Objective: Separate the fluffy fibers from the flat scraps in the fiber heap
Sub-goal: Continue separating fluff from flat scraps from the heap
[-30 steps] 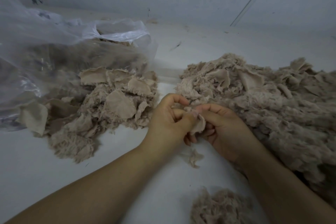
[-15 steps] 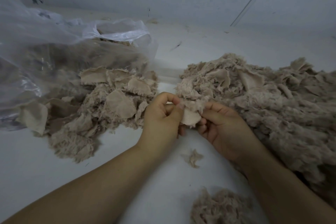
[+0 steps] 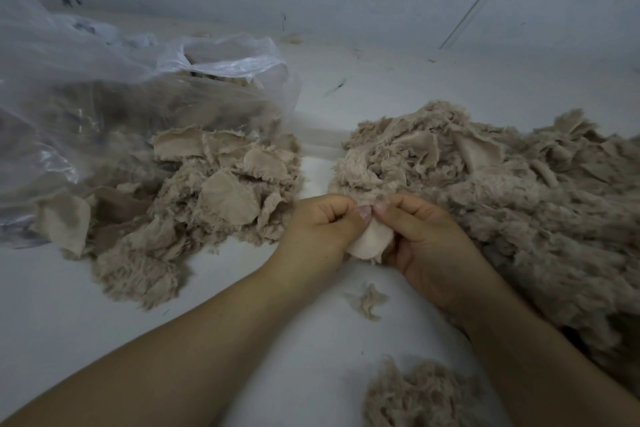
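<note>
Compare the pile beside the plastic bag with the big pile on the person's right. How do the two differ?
The pile beside the plastic bag is smaller; the big pile spreads out of the picture to the right. The smaller pile spills from the plastic bag; the big pile lies loose on the floor. No hand touches the smaller pile; both hands work at the big pile's near edge. Both are beige mixes of fluff and flat scraps.

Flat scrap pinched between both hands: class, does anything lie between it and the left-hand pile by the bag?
Nothing visible does. From the flat scrap to the left pile, only bare white surface shows.
</note>
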Available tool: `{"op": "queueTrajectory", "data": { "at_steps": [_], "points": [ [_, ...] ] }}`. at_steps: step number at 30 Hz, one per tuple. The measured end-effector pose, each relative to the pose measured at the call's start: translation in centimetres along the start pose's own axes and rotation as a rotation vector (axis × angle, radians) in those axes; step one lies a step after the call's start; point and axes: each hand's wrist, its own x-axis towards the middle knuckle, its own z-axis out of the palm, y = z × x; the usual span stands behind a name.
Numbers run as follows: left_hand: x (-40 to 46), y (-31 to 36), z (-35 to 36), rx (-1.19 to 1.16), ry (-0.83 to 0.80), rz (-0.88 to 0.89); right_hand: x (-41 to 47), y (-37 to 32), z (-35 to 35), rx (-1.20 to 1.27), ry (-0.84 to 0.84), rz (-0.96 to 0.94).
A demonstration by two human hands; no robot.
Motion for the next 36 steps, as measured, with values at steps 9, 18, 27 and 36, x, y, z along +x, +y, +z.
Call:
{"op": "queueTrajectory", "data": {
  "at_steps": [9,18,27,36],
  "points": [
    [-0.1,0.4,-0.1,-0.170,-0.091,-0.118,0.0,-0.1,0.1,-0.030,0.058,-0.012],
    [0.4,0.3,-1.0,0.186,0.241,0.241,0.3,-0.4,0.2,0.122,0.109,0.033],
    [1.1,1.2,-3.1,1.690,0.292,0.040,0.6,-0.5,0.3,0.197,0.184,0.116],
    [1.2,0.3,-0.7,1.658,0.192,0.393,0.5,-0.4,0.4,0.162,0.131,0.081]
  ]
}}
